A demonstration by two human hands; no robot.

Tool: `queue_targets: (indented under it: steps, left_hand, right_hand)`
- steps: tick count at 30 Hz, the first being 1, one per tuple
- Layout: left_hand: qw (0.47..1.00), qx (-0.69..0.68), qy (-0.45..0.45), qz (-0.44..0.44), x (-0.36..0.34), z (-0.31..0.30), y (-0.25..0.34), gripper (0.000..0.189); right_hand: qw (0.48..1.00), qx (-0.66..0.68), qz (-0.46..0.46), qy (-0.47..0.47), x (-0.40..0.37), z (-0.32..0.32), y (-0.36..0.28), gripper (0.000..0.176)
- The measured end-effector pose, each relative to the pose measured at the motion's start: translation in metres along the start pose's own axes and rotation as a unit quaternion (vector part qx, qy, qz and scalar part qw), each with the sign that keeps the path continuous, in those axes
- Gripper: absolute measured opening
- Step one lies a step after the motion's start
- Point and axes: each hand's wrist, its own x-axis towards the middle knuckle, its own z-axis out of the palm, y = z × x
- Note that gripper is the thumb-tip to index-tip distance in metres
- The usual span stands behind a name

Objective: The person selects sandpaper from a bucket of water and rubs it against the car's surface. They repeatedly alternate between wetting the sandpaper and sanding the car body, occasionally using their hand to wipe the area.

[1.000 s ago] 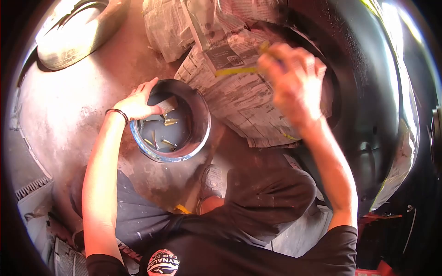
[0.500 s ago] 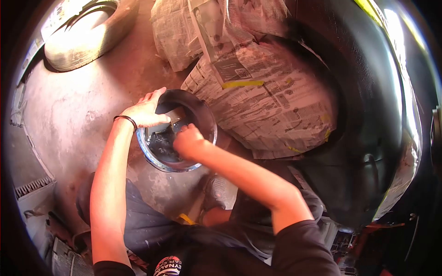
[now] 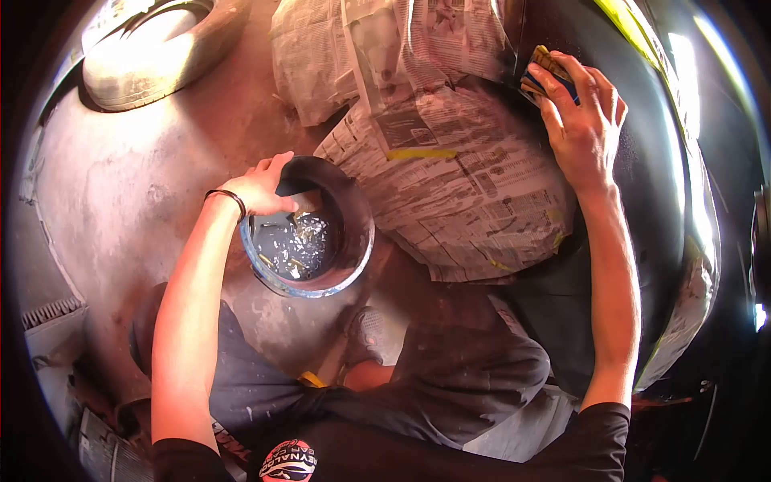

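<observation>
My left hand rests on the far left rim of a dark round bucket, its fingers over the edge and its thumb inside. It seems to hold something small and pale at the thumb, too unclear to name. Water with bright glints and small bits fills the bucket's bottom. At the upper right, my right hand is closed round a yellowish-brown and blue block. The block is against or close above the black car body panel; contact is hard to tell.
Newspaper sheets with yellow tape cover the wheel area beside the black panel. A tire lies on the floor at the upper left. My bent legs and a shoe are near the bucket. A ribbed metal part is at the left edge.
My right hand has come out of the bucket and moved up and right to the panel, with the block now visible in it. My left hand has stayed on the rim.
</observation>
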Motion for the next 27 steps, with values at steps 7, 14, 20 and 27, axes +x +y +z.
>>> queue_targets:
  steps: [7,14,20,27]
  left_hand:
    - [1.0,0.007,0.006,-0.002,-0.004,-0.003,0.003,0.124]
    - [1.0,0.012,0.004,-0.015,-0.014,-0.007,0.014,0.121]
    - [0.999,-0.018,0.014,0.032,-0.002,0.0,-0.005,0.123]
    - [0.999,-0.017,0.016,0.03,-0.001,0.003,-0.008,0.123]
  right_hand:
    - [0.999,-0.03,-0.039,-0.007,-0.027,0.025,-0.006,0.051]
    - [1.0,-0.003,-0.024,-0.006,-0.032,0.025,-0.01,0.045]
    - [0.999,-0.011,-0.006,-0.033,-0.031,0.016,-0.003,0.048]
    - [1.0,0.001,-0.014,-0.019,-0.027,0.022,-0.003,0.048]
